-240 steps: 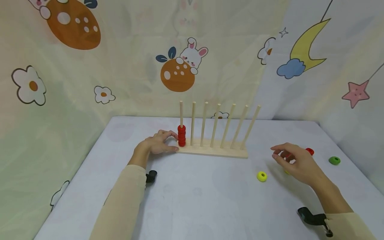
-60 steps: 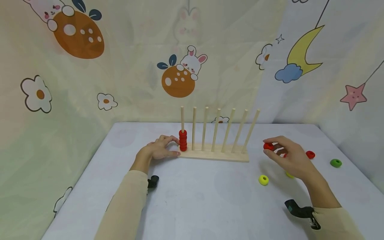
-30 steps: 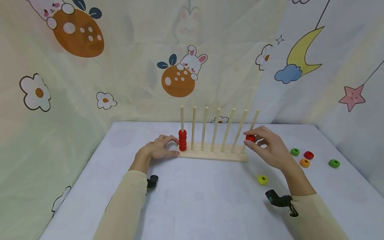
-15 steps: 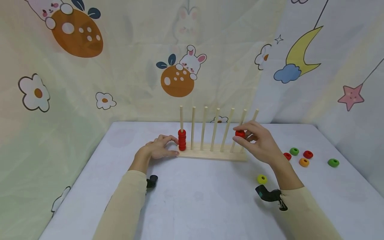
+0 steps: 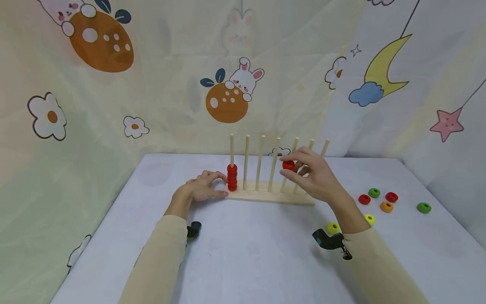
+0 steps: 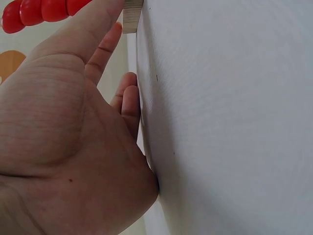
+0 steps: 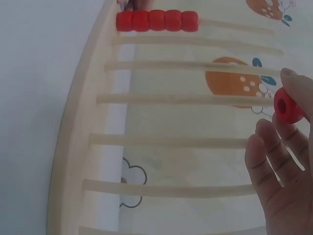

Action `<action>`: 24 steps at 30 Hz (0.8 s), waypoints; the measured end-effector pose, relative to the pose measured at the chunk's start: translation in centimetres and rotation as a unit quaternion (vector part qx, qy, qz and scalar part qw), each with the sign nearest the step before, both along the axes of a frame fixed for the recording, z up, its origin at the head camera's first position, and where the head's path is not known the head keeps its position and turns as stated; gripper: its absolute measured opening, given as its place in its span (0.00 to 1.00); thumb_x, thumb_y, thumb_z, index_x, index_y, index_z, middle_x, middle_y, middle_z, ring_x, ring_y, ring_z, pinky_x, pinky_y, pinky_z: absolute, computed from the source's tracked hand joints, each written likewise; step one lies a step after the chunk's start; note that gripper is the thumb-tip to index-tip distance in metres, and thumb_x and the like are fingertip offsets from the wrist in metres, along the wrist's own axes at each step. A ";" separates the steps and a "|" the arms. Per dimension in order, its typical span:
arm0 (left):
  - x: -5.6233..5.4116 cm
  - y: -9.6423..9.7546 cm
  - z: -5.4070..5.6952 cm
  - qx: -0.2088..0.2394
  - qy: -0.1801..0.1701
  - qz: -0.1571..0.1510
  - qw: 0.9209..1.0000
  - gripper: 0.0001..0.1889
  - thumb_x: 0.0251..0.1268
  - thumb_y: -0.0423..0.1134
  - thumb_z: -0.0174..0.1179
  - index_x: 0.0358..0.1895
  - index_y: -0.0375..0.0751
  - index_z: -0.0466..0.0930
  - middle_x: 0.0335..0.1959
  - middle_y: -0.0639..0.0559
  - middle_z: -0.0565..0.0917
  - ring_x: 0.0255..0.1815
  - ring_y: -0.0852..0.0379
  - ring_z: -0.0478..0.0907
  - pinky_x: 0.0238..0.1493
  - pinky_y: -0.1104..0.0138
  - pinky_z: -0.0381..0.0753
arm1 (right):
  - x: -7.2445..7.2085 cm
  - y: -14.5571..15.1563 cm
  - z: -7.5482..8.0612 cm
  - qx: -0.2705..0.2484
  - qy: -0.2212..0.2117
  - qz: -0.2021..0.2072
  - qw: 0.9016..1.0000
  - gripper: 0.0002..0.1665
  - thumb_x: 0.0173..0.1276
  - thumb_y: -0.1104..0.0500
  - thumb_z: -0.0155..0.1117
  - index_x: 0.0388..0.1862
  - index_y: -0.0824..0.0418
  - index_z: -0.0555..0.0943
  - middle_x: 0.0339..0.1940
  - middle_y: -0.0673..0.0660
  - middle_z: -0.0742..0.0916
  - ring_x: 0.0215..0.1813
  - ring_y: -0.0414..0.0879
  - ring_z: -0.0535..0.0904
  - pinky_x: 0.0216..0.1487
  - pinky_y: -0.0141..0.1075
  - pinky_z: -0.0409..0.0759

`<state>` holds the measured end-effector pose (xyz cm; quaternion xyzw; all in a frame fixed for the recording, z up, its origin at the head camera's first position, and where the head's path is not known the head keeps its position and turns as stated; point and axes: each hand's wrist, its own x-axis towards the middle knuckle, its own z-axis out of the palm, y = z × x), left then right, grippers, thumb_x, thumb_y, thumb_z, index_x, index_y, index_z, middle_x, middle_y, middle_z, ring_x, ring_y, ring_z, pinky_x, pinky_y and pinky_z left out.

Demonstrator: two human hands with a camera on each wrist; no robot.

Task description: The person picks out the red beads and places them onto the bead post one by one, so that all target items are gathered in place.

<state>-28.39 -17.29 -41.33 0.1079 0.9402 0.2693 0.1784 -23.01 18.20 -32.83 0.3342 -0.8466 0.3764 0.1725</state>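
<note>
A wooden peg stand (image 5: 270, 196) with a row of upright pegs stands toward the back of the table. Its leftmost peg carries a stack of several red beads (image 5: 232, 178), which the right wrist view shows side-on. At the stand's left end, my left hand (image 5: 201, 188) holds the base between thumb and index finger; in the left wrist view its other fingers extend beside the tabletop. My right hand (image 5: 313, 175) pinches one red bead (image 5: 288, 165) between thumb and index finger, in front of the pegs right of the middle. The bead's hole (image 7: 282, 105) faces the stand's base.
Loose beads lie on the right of the table: two yellow beads (image 5: 333, 228), a red bead (image 5: 364, 199) with another red bead (image 5: 392, 197), an orange bead (image 5: 387, 207), and green beads (image 5: 374, 193). A patterned cloth (image 5: 171, 84) hangs behind the table.
Over the last two seconds my right hand has carried the red bead leftward from the loose beads to in front of the pegs. My left hand has stayed at the stand's left end.
</note>
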 end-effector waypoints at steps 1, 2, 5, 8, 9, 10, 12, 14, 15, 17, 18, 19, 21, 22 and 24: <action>0.0 0.0 0.0 0.000 0.000 0.000 1.000 0.28 0.60 0.63 0.68 0.63 0.72 0.71 0.77 0.45 0.59 0.76 0.39 0.58 0.70 0.33 0.57 | 0.0 -0.2 0.1 -0.001 -0.001 0.004 1.000 0.19 0.66 0.62 0.75 0.56 0.53 0.86 0.45 0.48 0.82 0.38 0.44 0.80 0.38 0.31 0.83; 0.0 0.0 0.0 0.001 0.000 -0.001 1.000 0.28 0.60 0.63 0.68 0.63 0.72 0.71 0.77 0.45 0.59 0.76 0.39 0.58 0.70 0.33 0.56 | -0.1 -0.3 0.1 -0.001 0.000 0.007 1.000 0.20 0.66 0.63 0.75 0.56 0.54 0.86 0.45 0.49 0.82 0.38 0.44 0.80 0.38 0.31 0.83; -0.1 0.0 -0.1 0.003 0.001 -0.003 1.000 0.28 0.60 0.63 0.68 0.63 0.72 0.71 0.77 0.45 0.59 0.76 0.39 0.58 0.71 0.32 0.55 | -0.3 -0.8 0.3 -0.001 0.004 0.014 1.000 0.20 0.66 0.63 0.75 0.57 0.55 0.86 0.46 0.49 0.82 0.38 0.42 0.79 0.37 0.32 0.83; -0.1 -0.1 -0.1 0.002 0.002 -0.004 1.000 0.28 0.60 0.63 0.68 0.63 0.72 0.71 0.77 0.45 0.59 0.76 0.39 0.58 0.72 0.32 0.54 | -0.4 -1.4 0.6 -0.007 0.008 0.021 1.000 0.19 0.66 0.62 0.75 0.56 0.54 0.86 0.47 0.48 0.83 0.38 0.42 0.80 0.37 0.31 0.83; -0.1 0.0 -0.1 0.002 0.002 -0.005 1.000 0.28 0.60 0.63 0.68 0.63 0.72 0.71 0.77 0.45 0.60 0.76 0.40 0.58 0.72 0.32 0.53 | -0.4 -1.6 0.7 -0.010 0.007 0.024 1.000 0.19 0.66 0.62 0.75 0.56 0.53 0.86 0.47 0.48 0.83 0.37 0.42 0.81 0.37 0.32 0.83; -0.1 -0.1 -0.1 0.001 0.003 -0.005 1.000 0.28 0.60 0.63 0.68 0.63 0.72 0.71 0.77 0.45 0.60 0.76 0.40 0.58 0.72 0.32 0.53 | -0.4 -1.8 0.9 -0.012 0.008 0.026 1.000 0.19 0.66 0.62 0.75 0.55 0.53 0.86 0.47 0.48 0.83 0.37 0.42 0.81 0.37 0.32 0.84; -0.1 -0.1 -0.1 0.000 0.003 -0.008 1.000 0.28 0.61 0.63 0.68 0.63 0.72 0.71 0.77 0.45 0.60 0.76 0.40 0.58 0.72 0.32 0.53 | -0.5 -2.3 1.1 -0.016 0.008 0.030 0.999 0.19 0.66 0.62 0.75 0.55 0.53 0.86 0.47 0.48 0.83 0.38 0.42 0.81 0.37 0.32 0.84; -0.2 -0.1 -0.1 0.000 0.003 -0.010 1.000 0.28 0.61 0.63 0.68 0.63 0.72 0.71 0.76 0.45 0.60 0.76 0.39 0.58 0.72 0.32 0.53 | -0.5 -2.8 1.4 -0.017 0.008 0.033 0.999 0.19 0.66 0.62 0.75 0.55 0.53 0.86 0.47 0.49 0.83 0.38 0.42 0.81 0.38 0.32 0.84; -0.2 -0.2 0.0 0.001 0.004 -0.010 1.000 0.28 0.61 0.63 0.68 0.63 0.71 0.71 0.76 0.45 0.60 0.76 0.39 0.59 0.72 0.31 0.53 | -0.6 -3.1 1.5 -0.018 0.008 0.035 0.999 0.19 0.67 0.62 0.74 0.56 0.53 0.86 0.47 0.49 0.83 0.38 0.43 0.81 0.38 0.33 0.84; -0.2 -0.2 0.0 0.001 0.004 -0.010 1.000 0.28 0.61 0.63 0.68 0.63 0.71 0.71 0.76 0.45 0.60 0.75 0.39 0.59 0.72 0.31 0.53 | -0.7 -3.7 1.7 -0.021 0.005 0.038 0.999 0.18 0.67 0.61 0.74 0.56 0.54 0.86 0.47 0.50 0.82 0.39 0.43 0.81 0.39 0.33 0.84; -0.2 -0.2 0.1 0.002 0.004 -0.010 1.000 0.28 0.61 0.63 0.68 0.63 0.71 0.71 0.76 0.45 0.60 0.75 0.39 0.59 0.72 0.32 0.53 | -0.7 -3.9 1.8 -0.023 0.003 0.040 0.999 0.18 0.67 0.61 0.74 0.56 0.55 0.86 0.47 0.50 0.82 0.39 0.43 0.81 0.39 0.33 0.84; -0.1 -0.2 0.1 0.003 0.004 -0.009 1.000 0.28 0.61 0.63 0.68 0.63 0.71 0.71 0.76 0.45 0.60 0.75 0.40 0.59 0.72 0.32 0.52 | -0.8 -4.2 1.9 -0.026 0.001 0.043 0.999 0.18 0.68 0.61 0.74 0.56 0.55 0.86 0.47 0.50 0.82 0.39 0.44 0.81 0.39 0.33 0.84; -0.1 -0.2 0.1 0.004 0.003 -0.009 1.000 0.27 0.61 0.62 0.68 0.63 0.72 0.71 0.76 0.45 0.60 0.75 0.40 0.59 0.73 0.32 0.51 | -0.8 -4.7 2.0 -0.031 -0.003 0.048 0.998 0.18 0.68 0.61 0.74 0.56 0.55 0.86 0.48 0.51 0.82 0.39 0.44 0.81 0.39 0.34 0.84; -0.1 -0.2 0.1 0.006 0.003 -0.009 1.000 0.27 0.61 0.63 0.68 0.63 0.72 0.71 0.76 0.45 0.60 0.76 0.40 0.58 0.73 0.32 0.51 | -0.9 -5.0 2.0 -0.033 -0.003 0.051 0.998 0.18 0.68 0.61 0.74 0.56 0.55 0.86 0.48 0.51 0.82 0.39 0.44 0.81 0.40 0.34 0.84; -0.1 -0.2 0.0 0.008 0.001 -0.011 1.000 0.27 0.61 0.63 0.68 0.63 0.72 0.71 0.76 0.46 0.60 0.76 0.40 0.58 0.73 0.32 0.50 | -0.8 -5.4 2.2 -0.035 -0.004 0.055 0.998 0.18 0.68 0.61 0.74 0.56 0.54 0.86 0.49 0.51 0.83 0.39 0.44 0.82 0.40 0.34 0.84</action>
